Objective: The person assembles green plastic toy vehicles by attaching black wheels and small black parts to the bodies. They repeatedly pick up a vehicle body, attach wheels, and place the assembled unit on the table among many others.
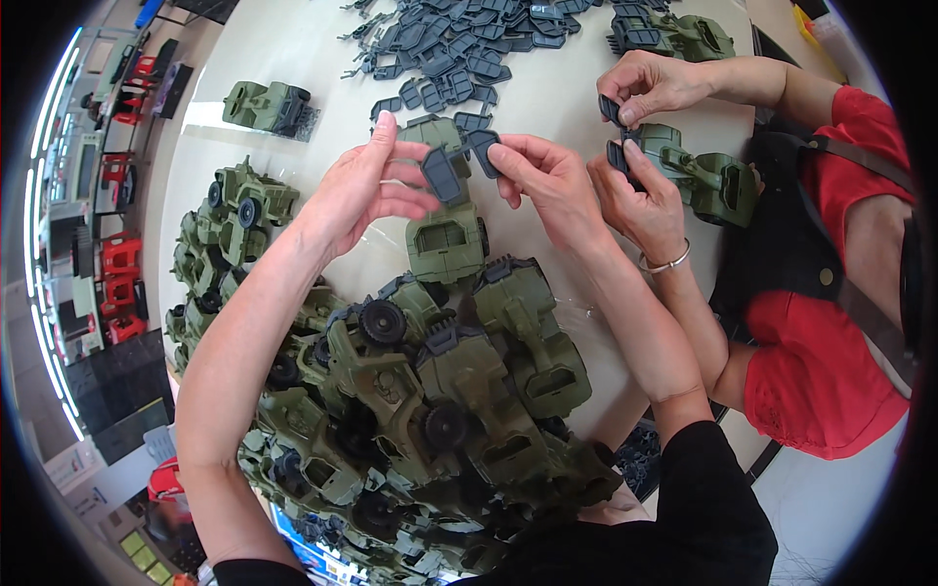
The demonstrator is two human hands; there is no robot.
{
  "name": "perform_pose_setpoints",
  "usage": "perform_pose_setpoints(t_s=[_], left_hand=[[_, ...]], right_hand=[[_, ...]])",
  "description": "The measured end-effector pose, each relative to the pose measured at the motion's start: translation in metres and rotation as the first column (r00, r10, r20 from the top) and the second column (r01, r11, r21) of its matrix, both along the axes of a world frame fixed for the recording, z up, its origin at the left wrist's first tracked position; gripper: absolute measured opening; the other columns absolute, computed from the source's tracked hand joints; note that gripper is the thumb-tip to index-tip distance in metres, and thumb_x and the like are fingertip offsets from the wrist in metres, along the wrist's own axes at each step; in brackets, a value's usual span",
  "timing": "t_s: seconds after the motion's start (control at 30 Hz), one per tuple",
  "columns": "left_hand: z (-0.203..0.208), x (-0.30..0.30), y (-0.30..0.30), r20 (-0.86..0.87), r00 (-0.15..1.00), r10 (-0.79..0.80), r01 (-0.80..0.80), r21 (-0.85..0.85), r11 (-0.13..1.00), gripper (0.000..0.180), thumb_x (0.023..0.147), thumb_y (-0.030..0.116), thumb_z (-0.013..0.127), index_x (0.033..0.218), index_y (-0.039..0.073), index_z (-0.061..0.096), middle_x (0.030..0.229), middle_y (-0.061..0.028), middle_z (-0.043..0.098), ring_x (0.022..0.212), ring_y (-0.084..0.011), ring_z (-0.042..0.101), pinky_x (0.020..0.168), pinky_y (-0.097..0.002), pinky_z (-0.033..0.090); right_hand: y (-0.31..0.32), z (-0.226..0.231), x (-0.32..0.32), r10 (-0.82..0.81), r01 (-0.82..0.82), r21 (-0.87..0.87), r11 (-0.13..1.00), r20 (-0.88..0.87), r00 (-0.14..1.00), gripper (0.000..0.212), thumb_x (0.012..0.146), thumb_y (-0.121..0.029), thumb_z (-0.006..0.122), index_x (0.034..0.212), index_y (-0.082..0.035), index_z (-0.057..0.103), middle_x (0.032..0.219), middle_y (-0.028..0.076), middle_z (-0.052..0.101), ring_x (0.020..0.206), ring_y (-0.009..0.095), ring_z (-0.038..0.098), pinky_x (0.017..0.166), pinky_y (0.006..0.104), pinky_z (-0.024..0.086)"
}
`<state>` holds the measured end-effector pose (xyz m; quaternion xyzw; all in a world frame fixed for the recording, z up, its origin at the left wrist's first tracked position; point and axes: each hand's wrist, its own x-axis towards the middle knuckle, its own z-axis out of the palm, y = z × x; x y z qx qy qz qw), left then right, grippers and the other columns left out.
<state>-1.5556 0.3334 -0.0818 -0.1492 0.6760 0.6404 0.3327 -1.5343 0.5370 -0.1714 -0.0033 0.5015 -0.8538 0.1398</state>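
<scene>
My right hand (pixel 535 176) pinches a grey panel (pixel 484 154) and my left hand (pixel 376 181), fingers spread open, lies just beside a second panel (pixel 443 176), over a green toy vehicle (pixel 446 244) between the panel pile (pixel 440 44) toward the surface's (pixel 274 49) far edge and the vehicle heap (pixel 469 391) nearer me.

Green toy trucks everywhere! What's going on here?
Two people are handling small parts at a table. The camera wearer's right hand pinches a dark grey panel; the open left hand has its fingertips at another panel, by a green toy truck. On the right, a co-worker's hands hold dark pieces. More trucks are piled near the wearer, and loose dark parts lie heaped farther off.
</scene>
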Motion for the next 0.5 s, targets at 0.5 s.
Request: perform_pose_setpoints(t_s=[0.5], left_hand=[[0.01,-0.001,-0.003,-0.235,0.939,-0.251,0.172,-0.311,0.935,0.026,0.085,0.023,0.068,0.092,-0.001,0.061,0.078,-0.0052,0.064,0.068,-0.0116,0.062,0.062,-0.0224,0.05]], right_hand=[[-0.009,0.01,0.002,0.151,-0.093,0.275,0.957,-0.198,0.969,0.027,0.087,-0.023,0.065,0.103,-0.001,0.064,0.075,-0.002,0.061,0.066,0.003,0.051,0.058,0.0187,0.04]])
